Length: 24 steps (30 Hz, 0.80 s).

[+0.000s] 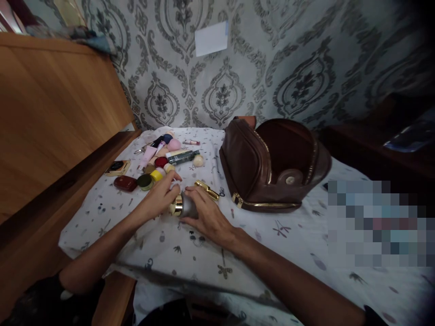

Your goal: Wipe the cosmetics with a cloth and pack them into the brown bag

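My right hand [210, 215] wraps round a frosted grey bottle [189, 207] with a shiny gold cap [177, 206]; the bottle lies on its side, cap to the left. Close behind the cap is my left hand [162, 195], its fingers bent but apart. Whether it touches the cap I cannot tell. A gold tube [207, 189] lies just beyond my right fingers. Past my left hand sit a dark green round jar [145, 181], a yellow-banded jar [157, 174], a red round container [161, 162] and a dark green tube [182, 157].
A brown zip bag [243, 158] stands open to the right. A brown oval case [125, 183] and a compact [117, 167] lie at left. Farther back are a pink sponge [174, 144] and several cosmetics. A wooden panel [61, 86] borders the cloth-covered surface [163, 253].
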{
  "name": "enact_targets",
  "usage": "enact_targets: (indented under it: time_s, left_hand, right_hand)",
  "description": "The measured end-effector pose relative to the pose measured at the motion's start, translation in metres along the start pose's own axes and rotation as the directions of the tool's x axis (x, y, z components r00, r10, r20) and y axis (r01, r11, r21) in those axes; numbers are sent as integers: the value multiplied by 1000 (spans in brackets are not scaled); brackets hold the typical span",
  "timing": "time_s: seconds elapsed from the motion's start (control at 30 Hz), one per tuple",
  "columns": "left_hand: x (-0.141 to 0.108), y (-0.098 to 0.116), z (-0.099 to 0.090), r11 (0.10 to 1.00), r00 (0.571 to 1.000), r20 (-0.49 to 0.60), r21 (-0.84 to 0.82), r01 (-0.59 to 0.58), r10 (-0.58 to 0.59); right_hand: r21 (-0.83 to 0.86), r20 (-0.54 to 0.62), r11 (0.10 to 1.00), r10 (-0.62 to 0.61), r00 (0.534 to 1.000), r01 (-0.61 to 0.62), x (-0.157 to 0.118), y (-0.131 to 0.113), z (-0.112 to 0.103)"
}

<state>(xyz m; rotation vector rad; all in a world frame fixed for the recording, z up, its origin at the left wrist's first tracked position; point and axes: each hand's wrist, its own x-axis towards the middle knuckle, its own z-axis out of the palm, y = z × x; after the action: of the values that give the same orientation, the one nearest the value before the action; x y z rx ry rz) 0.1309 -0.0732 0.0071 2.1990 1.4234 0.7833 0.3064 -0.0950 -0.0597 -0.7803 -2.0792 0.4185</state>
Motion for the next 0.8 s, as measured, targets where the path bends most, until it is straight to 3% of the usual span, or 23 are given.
enact_targets:
  time_s: [0.07, 0.17, 0.27, 0.33, 0.43, 0.6, 0.8]
  left_hand:
    - [1, -12, 0, 980, 997, 43, -185, 72, -65]
    - [-3, -22, 5, 877, 972, 111, -418, 236, -208]
    - [-12, -25, 12, 790, 934, 145, -500, 355, -327]
    - [-18, -24, 15, 785, 928, 175, -496, 372, -330]
    - [-27, -20, 18, 835, 948, 173, -450, 316, -266]
    - [-41, -10, 23, 971, 993, 22, -210, 116, -114]
    - [-49, -4, 24, 1000, 999, -41, -23, -7, 6]
  right_hand:
    - [11, 15, 1000, -2, 1000, 2, 0, 0, 0]
    - [20, 32, 1000, 5, 999, -6, -1, 0, -1]
    - [-4, 41, 999, 32, 999, -32, -2, 0, -3]
    - [-37, 27, 998, 59, 998, -58, -3, 2, -3]
    - [-81, -13, 991, 106, 994, -107, -5, 5, -2]
    - [-118, -1, 974, 192, 981, -191, -6, 6, -1]
    - [-76, 0, 974, 214, 977, -213, -6, 3, 0]
